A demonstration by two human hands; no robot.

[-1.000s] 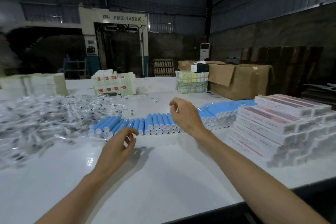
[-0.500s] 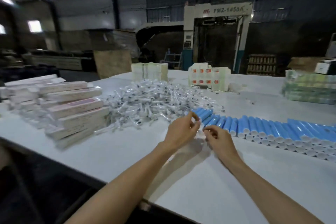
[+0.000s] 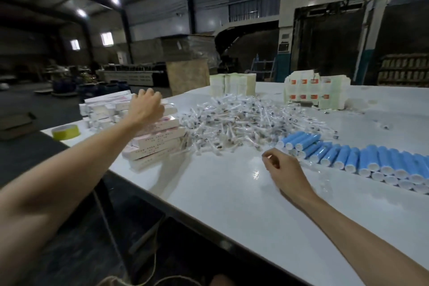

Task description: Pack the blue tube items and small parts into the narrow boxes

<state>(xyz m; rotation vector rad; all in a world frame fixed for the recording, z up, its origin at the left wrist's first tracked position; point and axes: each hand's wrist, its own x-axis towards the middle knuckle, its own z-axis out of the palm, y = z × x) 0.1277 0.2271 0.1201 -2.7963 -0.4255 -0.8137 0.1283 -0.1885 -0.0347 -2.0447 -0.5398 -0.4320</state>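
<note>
The left hand (image 3: 146, 105) is stretched out over the stack of narrow boxes (image 3: 160, 140) at the left edge of the white table (image 3: 232, 211); its fingers bend down over the top box, and I cannot tell if they grasp it; the right hand (image 3: 282, 167) is above the table with curled fingers, thumb against forefinger, and whether it holds something is not clear; the blue tubes (image 3: 371, 158) lie in a row just right of it; the heap of small parts (image 3: 232, 123) lies between boxes and tubes; a roll of yellow tape (image 3: 66, 132) sits at the table corner.

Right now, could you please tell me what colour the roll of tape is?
The roll of tape is yellow-green, best seen in the head view.
</note>
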